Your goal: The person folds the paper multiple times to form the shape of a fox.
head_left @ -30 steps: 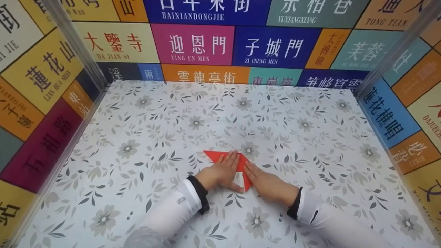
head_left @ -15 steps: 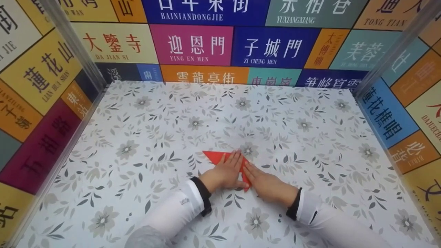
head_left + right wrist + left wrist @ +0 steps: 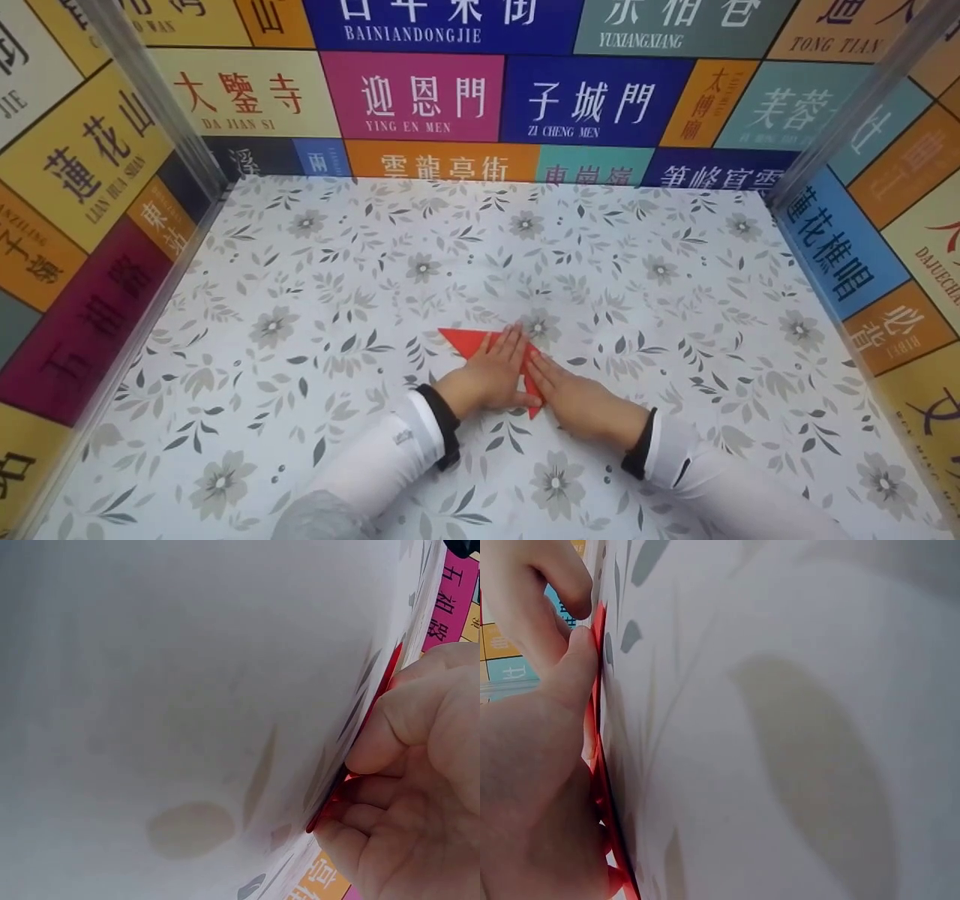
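A folded sheet of red paper [image 3: 465,341] lies on the table, its pointed corners showing at the left and at the bottom. My left hand [image 3: 491,379] presses on it from above with its fingers extended, and its thumb reaches across to the lower right part. Along the paper's right edge, my right hand [image 3: 585,399] rests with fairly straight fingers, close against the left hand. In the left wrist view the red paper [image 3: 600,787] is seen almost edge-on beneath the hand. The right wrist view shows the paper's edge [image 3: 382,686] beside the right hand's thumb. The hands hide the middle of the paper.
A white cloth with grey flowers and leaves covers the table [image 3: 360,255]. Colourful panels [image 3: 427,97] with Chinese lettering stand at the back and both sides. Clear upright strips [image 3: 161,105] mark the corners.
My left thumb has slid up and right over the paper, and the white patch seen earlier is now covered. The right hand has stayed nearly still.
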The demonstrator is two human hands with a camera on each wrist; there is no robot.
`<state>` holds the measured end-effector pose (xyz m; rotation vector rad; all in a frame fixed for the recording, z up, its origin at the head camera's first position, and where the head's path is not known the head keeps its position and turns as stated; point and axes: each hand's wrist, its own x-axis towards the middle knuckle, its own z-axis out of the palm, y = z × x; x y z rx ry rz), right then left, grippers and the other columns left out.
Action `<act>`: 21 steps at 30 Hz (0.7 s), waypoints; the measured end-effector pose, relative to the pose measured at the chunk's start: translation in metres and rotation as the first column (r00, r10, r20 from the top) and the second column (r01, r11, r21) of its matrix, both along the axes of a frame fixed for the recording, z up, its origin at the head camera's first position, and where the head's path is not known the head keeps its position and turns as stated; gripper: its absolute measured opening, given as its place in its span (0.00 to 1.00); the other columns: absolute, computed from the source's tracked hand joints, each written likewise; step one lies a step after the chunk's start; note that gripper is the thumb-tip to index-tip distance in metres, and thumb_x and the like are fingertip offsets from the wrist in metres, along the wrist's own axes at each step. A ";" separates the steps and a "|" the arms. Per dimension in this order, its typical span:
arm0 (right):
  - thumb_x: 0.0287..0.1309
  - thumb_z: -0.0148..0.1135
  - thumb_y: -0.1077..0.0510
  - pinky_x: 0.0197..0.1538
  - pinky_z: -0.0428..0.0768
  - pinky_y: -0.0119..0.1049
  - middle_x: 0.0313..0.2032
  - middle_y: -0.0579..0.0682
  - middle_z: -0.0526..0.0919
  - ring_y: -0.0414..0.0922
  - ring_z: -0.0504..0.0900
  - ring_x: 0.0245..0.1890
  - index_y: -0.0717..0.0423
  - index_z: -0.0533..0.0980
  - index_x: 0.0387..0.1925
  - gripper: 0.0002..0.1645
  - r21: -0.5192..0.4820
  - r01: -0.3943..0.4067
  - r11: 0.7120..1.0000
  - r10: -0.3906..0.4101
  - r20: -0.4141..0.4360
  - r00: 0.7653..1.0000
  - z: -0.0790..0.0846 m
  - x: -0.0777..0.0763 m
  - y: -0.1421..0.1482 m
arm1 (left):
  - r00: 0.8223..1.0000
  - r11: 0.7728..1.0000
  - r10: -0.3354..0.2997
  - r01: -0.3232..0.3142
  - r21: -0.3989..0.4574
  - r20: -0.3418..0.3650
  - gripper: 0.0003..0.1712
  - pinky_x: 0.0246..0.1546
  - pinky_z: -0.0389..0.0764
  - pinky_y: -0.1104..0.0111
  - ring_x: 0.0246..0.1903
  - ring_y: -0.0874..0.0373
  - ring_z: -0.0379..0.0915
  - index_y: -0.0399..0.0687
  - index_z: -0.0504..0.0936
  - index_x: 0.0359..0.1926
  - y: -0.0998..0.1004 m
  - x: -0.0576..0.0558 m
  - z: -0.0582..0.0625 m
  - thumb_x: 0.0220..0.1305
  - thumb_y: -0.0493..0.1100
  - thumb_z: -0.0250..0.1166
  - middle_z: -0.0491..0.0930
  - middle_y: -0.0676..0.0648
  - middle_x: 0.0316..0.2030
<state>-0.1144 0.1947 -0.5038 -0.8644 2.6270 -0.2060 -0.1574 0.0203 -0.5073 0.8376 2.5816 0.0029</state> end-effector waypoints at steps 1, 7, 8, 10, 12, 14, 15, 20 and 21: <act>0.51 0.56 0.73 0.72 0.58 0.48 0.76 0.56 0.44 0.52 0.46 0.76 0.60 0.47 0.75 0.51 0.004 0.002 1.000 -0.002 0.002 1.000 0.000 0.000 0.000 | 1.000 1.000 0.002 -0.002 -0.001 0.000 0.62 0.75 0.36 0.55 0.76 0.51 0.23 0.43 0.33 0.76 0.000 0.000 0.000 0.60 0.77 0.49 0.29 0.44 0.77; 0.49 0.59 0.74 0.72 0.60 0.47 0.77 0.56 0.44 0.51 0.45 0.76 0.59 0.46 0.75 0.53 0.024 0.011 1.000 -0.012 0.015 1.000 0.001 0.000 0.000 | 1.000 1.000 0.008 -0.008 -0.013 -0.007 0.62 0.75 0.37 0.55 0.76 0.50 0.25 0.42 0.34 0.76 0.000 0.000 -0.001 0.59 0.77 0.50 0.31 0.42 0.77; 0.49 0.59 0.74 0.71 0.61 0.47 0.77 0.56 0.44 0.51 0.45 0.76 0.59 0.46 0.75 0.54 0.025 0.014 1.000 -0.015 0.017 1.000 0.001 0.000 0.000 | 1.000 1.000 0.009 -0.009 -0.015 -0.008 0.62 0.75 0.37 0.56 0.76 0.50 0.25 0.42 0.34 0.76 0.000 0.000 -0.001 0.59 0.77 0.49 0.31 0.42 0.77; 0.49 0.59 0.74 0.71 0.62 0.47 0.77 0.55 0.44 0.51 0.46 0.76 0.59 0.46 0.75 0.54 0.024 0.019 1.000 -0.019 0.020 1.000 0.001 0.000 0.000 | 1.000 1.000 0.010 -0.010 -0.017 -0.008 0.62 0.75 0.38 0.56 0.76 0.50 0.25 0.42 0.34 0.76 0.000 0.000 -0.001 0.59 0.77 0.49 0.32 0.42 0.77; 0.49 0.59 0.75 0.70 0.63 0.47 0.76 0.56 0.44 0.51 0.46 0.76 0.59 0.47 0.75 0.53 0.025 0.015 1.000 -0.016 0.015 1.000 0.001 0.000 0.000 | 1.000 1.000 0.010 -0.010 -0.017 -0.008 0.62 0.75 0.38 0.56 0.76 0.50 0.25 0.42 0.35 0.76 0.000 0.000 0.000 0.59 0.77 0.50 0.32 0.42 0.77; 0.49 0.59 0.75 0.70 0.63 0.47 0.76 0.56 0.45 0.52 0.47 0.76 0.60 0.47 0.75 0.53 0.020 0.007 1.000 -0.007 0.005 1.000 0.001 0.001 0.000 | 1.000 1.000 0.009 -0.009 -0.020 -0.007 0.63 0.75 0.38 0.56 0.76 0.50 0.24 0.42 0.34 0.76 0.000 0.000 0.000 0.59 0.77 0.49 0.31 0.42 0.77; 0.48 0.59 0.75 0.70 0.63 0.47 0.76 0.57 0.45 0.52 0.47 0.76 0.60 0.48 0.75 0.53 0.018 0.002 1.000 -0.002 -0.001 1.000 0.001 0.001 0.000 | 1.000 1.000 0.009 -0.009 -0.022 -0.006 0.63 0.75 0.37 0.56 0.76 0.50 0.24 0.42 0.34 0.76 0.000 0.000 0.000 0.59 0.77 0.49 0.31 0.42 0.77; 0.52 0.57 0.73 0.70 0.62 0.48 0.76 0.58 0.45 0.53 0.48 0.75 0.62 0.48 0.74 0.50 0.001 -0.006 1.000 0.006 -0.003 1.000 0.003 0.002 0.000 | 1.000 1.000 0.011 -0.011 -0.020 -0.012 0.64 0.75 0.38 0.56 0.76 0.50 0.25 0.42 0.35 0.76 0.000 0.000 0.000 0.57 0.78 0.50 0.32 0.42 0.77; 0.53 0.57 0.73 0.71 0.61 0.48 0.76 0.57 0.45 0.53 0.47 0.76 0.61 0.48 0.74 0.49 -0.001 -0.002 1.000 0.002 -0.001 1.000 0.003 0.002 0.000 | 1.000 1.000 0.010 -0.010 -0.021 -0.015 0.64 0.75 0.38 0.56 0.76 0.50 0.25 0.42 0.35 0.76 0.000 0.000 0.000 0.57 0.78 0.50 0.32 0.42 0.77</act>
